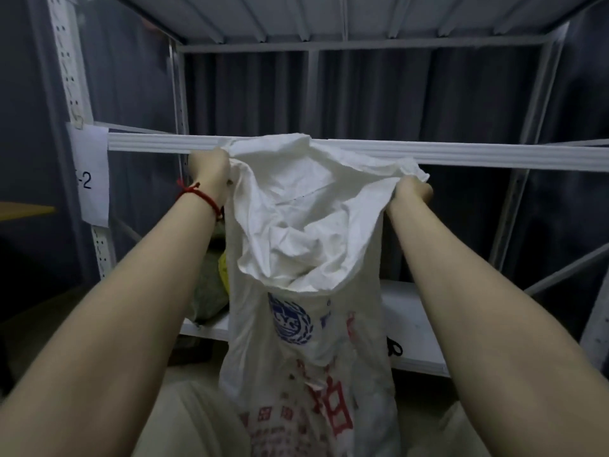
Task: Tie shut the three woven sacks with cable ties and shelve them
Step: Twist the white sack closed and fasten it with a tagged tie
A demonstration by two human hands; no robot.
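While both hands grip its rim, open sack (306, 275) between (left hand (211, 169), right hand (412, 192)).

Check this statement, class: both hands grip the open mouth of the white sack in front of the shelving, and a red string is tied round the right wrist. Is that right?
One detail is wrong. The head view shows the red string round the left wrist, not the right. The rest holds: the left hand and right hand grip the open mouth of the white sack in front of the shelving.

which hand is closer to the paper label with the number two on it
Left. The left hand grips the sack rim just right of the label; the right hand holds the far rim.
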